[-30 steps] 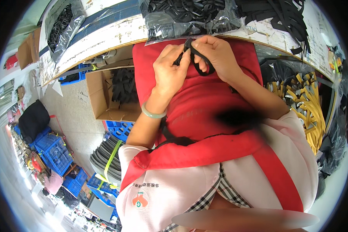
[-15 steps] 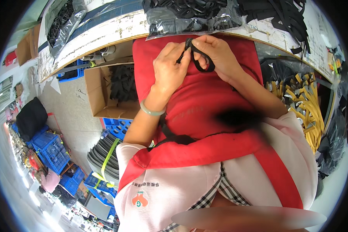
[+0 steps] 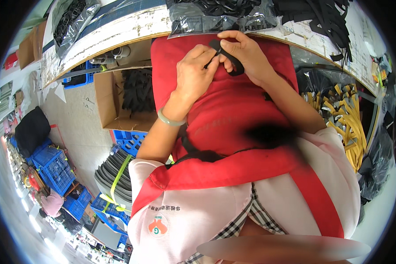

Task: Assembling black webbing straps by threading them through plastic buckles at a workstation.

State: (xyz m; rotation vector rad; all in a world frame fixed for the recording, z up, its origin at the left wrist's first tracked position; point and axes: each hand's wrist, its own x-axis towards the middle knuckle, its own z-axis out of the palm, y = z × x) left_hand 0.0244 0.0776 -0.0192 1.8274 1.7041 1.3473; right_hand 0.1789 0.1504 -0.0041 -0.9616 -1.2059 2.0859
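A short black strap (image 3: 238, 66), bent into a loop, is held between my two hands above the red apron (image 3: 226, 101). My left hand (image 3: 197, 68), with a pale bangle (image 3: 170, 119) at its wrist, pinches one end of the strap. Thumb and fingers of my right hand (image 3: 246, 55) grip it near the top, and the loop hangs beside that palm. What the left fingertips press on is partly hidden. Just beyond both hands, at the table's edge, lies a clear plastic bag (image 3: 220, 24) of black straps.
The worn white table (image 3: 141, 28) curves across the front. More black straps (image 3: 317, 22) drape over its right part, and a second bag (image 3: 72, 26) lies left. Below are a cardboard box (image 3: 106, 99) of black pieces, yellow straps (image 3: 347, 127) and blue crates (image 3: 55, 169).
My right hand has shifted slightly up with its index finger lifted. The strap's loop is drawn up and hangs less far down. My left hand stays nearly in place.
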